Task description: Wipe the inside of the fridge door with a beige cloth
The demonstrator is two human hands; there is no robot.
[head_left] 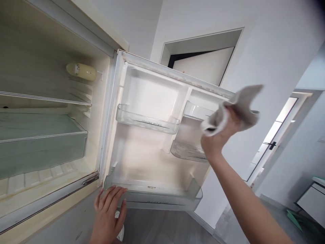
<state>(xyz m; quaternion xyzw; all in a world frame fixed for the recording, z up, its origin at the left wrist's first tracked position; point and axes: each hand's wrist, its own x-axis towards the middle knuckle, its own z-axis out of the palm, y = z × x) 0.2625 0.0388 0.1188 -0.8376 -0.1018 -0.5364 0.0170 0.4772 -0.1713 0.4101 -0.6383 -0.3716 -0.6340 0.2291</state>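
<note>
Fingers of my right hand (pixel 215 135) curl around a grey cloth (pixel 243 105), held up just beside the open fridge door (pixel 149 98); my left hand (pixel 108 211) sits below, its fingers spread against the corner of the door's bottom clear bin (pixel 162 202).

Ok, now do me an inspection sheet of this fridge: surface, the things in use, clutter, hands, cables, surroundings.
Surface: open fridge door, off-white lining with patchy discolouration low down; clear door bins.
Job's things: grey cloth; bottom door bin.
Clutter: small white item under the left hand, unclear what.
Hands: left hand on the bottom door bin; right hand holds the grey cloth up beside the door.
Cables: nothing seen.
Surroundings: fridge shelves, white walls, doorway, grey floor, white cabinet.
</note>
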